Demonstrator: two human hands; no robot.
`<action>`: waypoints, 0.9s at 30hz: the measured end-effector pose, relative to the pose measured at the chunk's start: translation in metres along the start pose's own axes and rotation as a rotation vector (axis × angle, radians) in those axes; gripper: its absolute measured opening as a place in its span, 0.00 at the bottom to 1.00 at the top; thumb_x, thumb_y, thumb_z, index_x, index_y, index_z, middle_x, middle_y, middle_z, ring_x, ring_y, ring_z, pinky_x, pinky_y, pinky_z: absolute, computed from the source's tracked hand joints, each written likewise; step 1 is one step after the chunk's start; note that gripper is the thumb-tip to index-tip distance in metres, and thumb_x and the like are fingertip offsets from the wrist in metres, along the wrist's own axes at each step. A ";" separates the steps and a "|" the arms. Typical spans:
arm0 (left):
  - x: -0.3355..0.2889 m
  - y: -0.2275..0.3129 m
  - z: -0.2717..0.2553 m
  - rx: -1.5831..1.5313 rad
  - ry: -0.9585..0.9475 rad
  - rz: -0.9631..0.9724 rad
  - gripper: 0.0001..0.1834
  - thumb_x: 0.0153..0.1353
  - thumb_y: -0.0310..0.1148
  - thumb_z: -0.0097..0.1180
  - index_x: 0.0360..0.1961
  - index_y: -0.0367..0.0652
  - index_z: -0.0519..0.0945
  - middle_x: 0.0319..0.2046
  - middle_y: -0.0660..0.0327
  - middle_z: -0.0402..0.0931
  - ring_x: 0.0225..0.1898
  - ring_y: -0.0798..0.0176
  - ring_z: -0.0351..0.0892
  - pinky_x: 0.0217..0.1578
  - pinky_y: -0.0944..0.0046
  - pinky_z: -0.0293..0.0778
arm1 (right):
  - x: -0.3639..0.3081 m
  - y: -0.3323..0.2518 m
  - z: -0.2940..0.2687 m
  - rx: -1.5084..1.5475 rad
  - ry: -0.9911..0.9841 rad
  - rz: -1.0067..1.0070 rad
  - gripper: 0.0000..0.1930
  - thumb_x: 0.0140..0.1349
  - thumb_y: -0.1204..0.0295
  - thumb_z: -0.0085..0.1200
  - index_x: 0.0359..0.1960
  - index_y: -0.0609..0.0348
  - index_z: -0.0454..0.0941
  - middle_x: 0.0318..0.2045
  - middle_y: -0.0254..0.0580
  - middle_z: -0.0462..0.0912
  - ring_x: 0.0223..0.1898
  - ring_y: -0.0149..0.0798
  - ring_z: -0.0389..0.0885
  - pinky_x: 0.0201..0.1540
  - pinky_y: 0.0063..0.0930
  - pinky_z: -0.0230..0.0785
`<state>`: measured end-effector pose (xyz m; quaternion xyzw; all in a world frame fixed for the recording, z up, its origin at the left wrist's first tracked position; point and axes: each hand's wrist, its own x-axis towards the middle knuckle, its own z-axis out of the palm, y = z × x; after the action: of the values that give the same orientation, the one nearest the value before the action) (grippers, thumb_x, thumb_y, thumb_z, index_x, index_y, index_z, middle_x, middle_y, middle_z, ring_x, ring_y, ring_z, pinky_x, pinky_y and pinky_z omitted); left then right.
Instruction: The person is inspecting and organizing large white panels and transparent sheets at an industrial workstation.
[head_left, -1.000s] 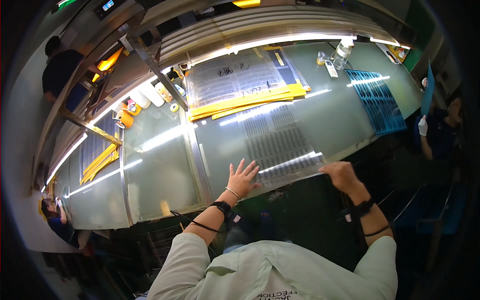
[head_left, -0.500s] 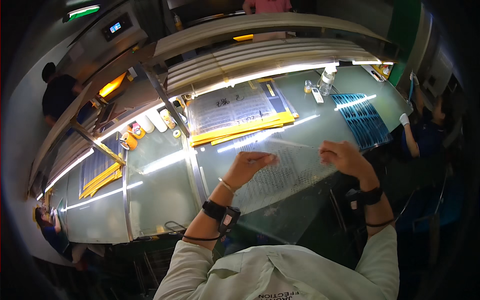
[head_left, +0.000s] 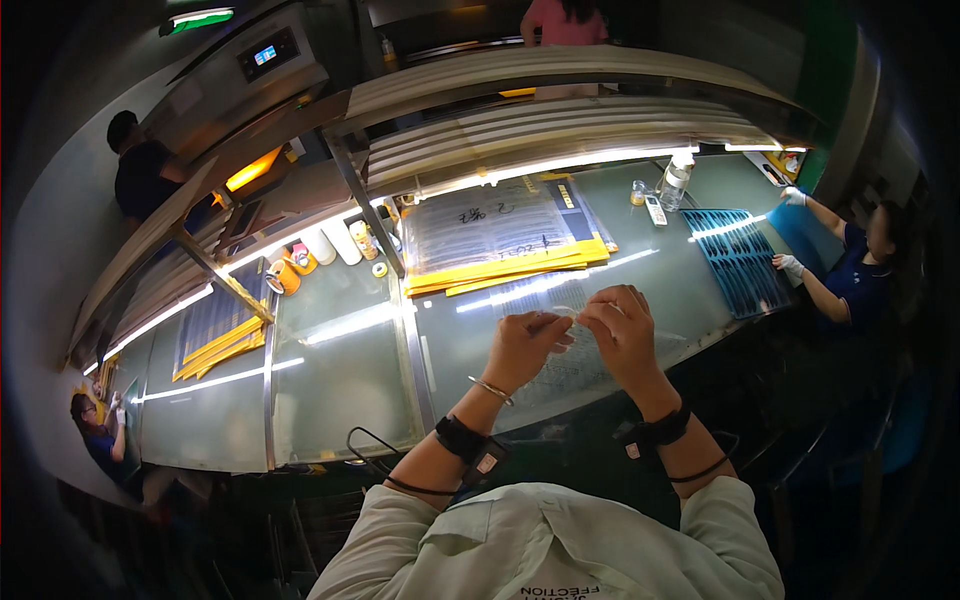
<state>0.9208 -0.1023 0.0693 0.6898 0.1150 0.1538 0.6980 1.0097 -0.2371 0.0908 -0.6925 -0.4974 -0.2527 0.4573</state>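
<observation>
A thin, see-through plastic film (head_left: 572,314) is pinched between my two hands over the near part of the glass-topped table. My left hand (head_left: 530,345) is closed, its thumb and fingertips pressed together on the film. Close beside it, almost touching, my right hand (head_left: 622,330) is closed on the film too, fingers bent down. The film's lower part is hard to make out against the table, where faint dotted patterning shows below my hands. Just beyond my hands lies a stack of clear, yellow-edged sheets (head_left: 490,235).
A dark blue patterned panel (head_left: 738,262) lies to the right, beside a gloved co-worker (head_left: 850,265). A clear bottle (head_left: 675,180) stands behind it. Tape rolls (head_left: 285,275) and another yellow-edged stack (head_left: 215,345) sit left. A lit shelf frame (head_left: 560,165) spans the back.
My hands have come together from well apart, drawing the film's held edges close. The co-worker at right has moved nearer the table, now with a hand at the blue panel. The view has shifted slightly.
</observation>
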 end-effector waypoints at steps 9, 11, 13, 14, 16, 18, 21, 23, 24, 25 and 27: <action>-0.010 -0.019 0.023 0.293 0.207 0.059 0.13 0.53 0.34 0.55 0.27 0.31 0.78 0.18 0.57 0.77 0.19 0.69 0.78 0.21 0.72 0.73 | -0.018 0.004 0.008 -0.094 -0.034 0.002 0.04 0.48 0.73 0.53 0.20 0.57 0.72 0.25 0.36 0.70 0.32 0.41 0.68 0.38 0.34 0.57; -0.009 -0.022 0.024 0.344 0.216 0.069 0.12 0.53 0.33 0.55 0.26 0.31 0.78 0.17 0.58 0.77 0.19 0.70 0.77 0.20 0.72 0.72 | -0.023 0.005 0.008 -0.085 -0.033 0.032 0.05 0.48 0.73 0.53 0.20 0.57 0.71 0.25 0.36 0.70 0.33 0.41 0.68 0.40 0.34 0.56; -0.006 -0.022 0.025 0.394 0.223 0.080 0.11 0.53 0.32 0.54 0.25 0.31 0.78 0.17 0.58 0.77 0.18 0.70 0.77 0.19 0.73 0.72 | -0.028 0.003 0.009 -0.016 -0.063 0.086 0.05 0.48 0.72 0.53 0.20 0.57 0.71 0.25 0.36 0.70 0.33 0.41 0.68 0.40 0.34 0.56; -0.005 -0.022 0.024 0.369 0.227 0.050 0.11 0.53 0.31 0.54 0.25 0.31 0.78 0.16 0.58 0.77 0.18 0.70 0.77 0.19 0.73 0.72 | -0.030 0.001 0.008 0.050 -0.090 0.140 0.05 0.49 0.71 0.53 0.21 0.56 0.71 0.24 0.36 0.70 0.32 0.41 0.68 0.40 0.34 0.56; -0.003 -0.023 0.017 0.350 0.236 0.022 0.10 0.54 0.30 0.53 0.24 0.31 0.78 0.16 0.58 0.77 0.17 0.70 0.77 0.18 0.73 0.72 | -0.032 0.000 0.004 0.104 -0.155 0.130 0.05 0.49 0.71 0.54 0.21 0.56 0.71 0.24 0.36 0.70 0.32 0.41 0.68 0.41 0.34 0.56; 0.000 -0.025 0.009 0.367 0.195 -0.026 0.09 0.55 0.29 0.51 0.26 0.32 0.78 0.18 0.58 0.78 0.18 0.69 0.77 0.17 0.73 0.71 | -0.030 -0.001 -0.001 0.157 -0.219 0.121 0.06 0.49 0.70 0.54 0.22 0.56 0.71 0.23 0.35 0.70 0.31 0.41 0.68 0.41 0.34 0.56; -0.004 -0.020 -0.001 0.194 -0.042 -0.088 0.10 0.56 0.29 0.50 0.31 0.31 0.77 0.22 0.57 0.78 0.19 0.68 0.78 0.17 0.75 0.71 | -0.024 -0.001 -0.005 0.206 -0.219 0.225 0.06 0.49 0.68 0.54 0.22 0.55 0.71 0.21 0.35 0.69 0.28 0.41 0.68 0.40 0.35 0.56; -0.009 -0.013 -0.001 0.161 -0.111 -0.136 0.10 0.56 0.28 0.50 0.33 0.31 0.76 0.23 0.57 0.78 0.19 0.68 0.78 0.17 0.75 0.71 | -0.024 -0.001 0.001 0.057 -0.181 0.185 0.07 0.48 0.67 0.54 0.21 0.55 0.72 0.20 0.35 0.68 0.27 0.40 0.67 0.38 0.36 0.56; -0.012 -0.011 0.000 0.126 -0.177 -0.182 0.10 0.56 0.27 0.49 0.35 0.30 0.75 0.24 0.57 0.78 0.20 0.68 0.78 0.17 0.76 0.71 | -0.029 0.006 0.007 0.057 -0.176 0.187 0.07 0.48 0.67 0.54 0.21 0.55 0.72 0.20 0.35 0.68 0.27 0.40 0.67 0.38 0.36 0.56; -0.014 -0.012 0.004 0.130 -0.182 -0.180 0.10 0.56 0.27 0.49 0.35 0.30 0.75 0.24 0.57 0.78 0.20 0.68 0.78 0.17 0.76 0.71 | -0.036 0.014 0.016 -0.003 -0.121 0.032 0.07 0.48 0.67 0.54 0.21 0.54 0.72 0.19 0.34 0.68 0.26 0.40 0.66 0.37 0.35 0.56; -0.022 -0.018 0.014 0.143 -0.151 -0.213 0.10 0.56 0.25 0.46 0.36 0.29 0.73 0.24 0.55 0.77 0.21 0.67 0.79 0.19 0.73 0.74 | -0.042 0.018 0.021 -0.103 -0.089 -0.128 0.05 0.47 0.69 0.53 0.20 0.54 0.72 0.20 0.34 0.67 0.27 0.39 0.66 0.36 0.33 0.56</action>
<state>0.9065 -0.1237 0.0501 0.7313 0.1454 0.0180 0.6661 1.0083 -0.2390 0.0400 -0.6924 -0.5467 -0.2758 0.3815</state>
